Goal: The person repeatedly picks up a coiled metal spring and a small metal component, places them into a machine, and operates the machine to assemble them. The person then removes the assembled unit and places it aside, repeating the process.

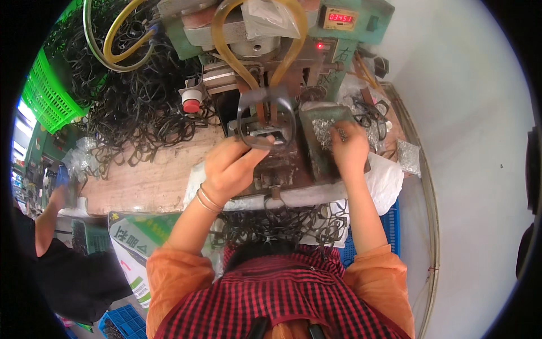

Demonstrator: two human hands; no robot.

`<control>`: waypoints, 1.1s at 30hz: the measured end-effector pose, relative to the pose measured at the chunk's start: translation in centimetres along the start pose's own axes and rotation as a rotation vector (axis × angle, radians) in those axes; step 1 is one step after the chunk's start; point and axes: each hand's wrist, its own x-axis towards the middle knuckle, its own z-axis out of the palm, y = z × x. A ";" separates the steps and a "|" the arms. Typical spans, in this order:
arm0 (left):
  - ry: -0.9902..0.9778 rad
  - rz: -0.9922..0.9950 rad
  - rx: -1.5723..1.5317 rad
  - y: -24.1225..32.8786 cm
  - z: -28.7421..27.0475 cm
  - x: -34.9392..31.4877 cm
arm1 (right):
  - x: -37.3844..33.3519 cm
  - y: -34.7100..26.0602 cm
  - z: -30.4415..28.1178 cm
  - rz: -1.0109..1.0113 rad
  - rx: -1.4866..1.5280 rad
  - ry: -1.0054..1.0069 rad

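Black loops of thin bent plastic, one large loop (265, 118) in particular, is what the left hand (231, 166) holds: its fingers are closed around the lower edge, pressing the loop against the dark metal fixture (276, 164) of the machine. The loop seems light and springy, a little flexible, so the lower rim is a good place to take it; a hard squeeze may deform it.

Nearest to the person, a pile of similar black loops (282, 223) lies in the lap, over the red checked apron (282, 294). On the person's left stands a white and green printed sack (132, 243).

The right hand (350, 147) rests in a dark flat tray of small silvery metal parts (324, 133), fingers curled down; whether they pinch a piece, one cannot tell. A small clear bag of such parts (407, 155) lies further right.

Beyond, on the wooden surface (147, 175), is a big heap of loops (135, 107), a red round button (191, 105), yellow hoses (226, 45) and a small red digit display (340, 18) on the green machine (361, 34).
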 end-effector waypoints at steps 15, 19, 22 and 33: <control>-0.005 -0.198 0.225 3.1 -5.4 -2.9 | -0.6 -0.7 1.5 -0.183 -0.184 -0.127; 0.226 -0.516 0.746 -5.1 -12.9 -8.6 | -1.3 0.5 -0.4 -0.065 0.026 0.083; -0.134 -0.810 0.935 -13.3 -17.3 -13.2 | -0.8 0.7 -0.1 0.058 0.156 -0.002; 0.088 -1.378 -0.057 -15.5 -13.1 -19.8 | -4.5 3.3 -1.4 0.109 0.323 0.090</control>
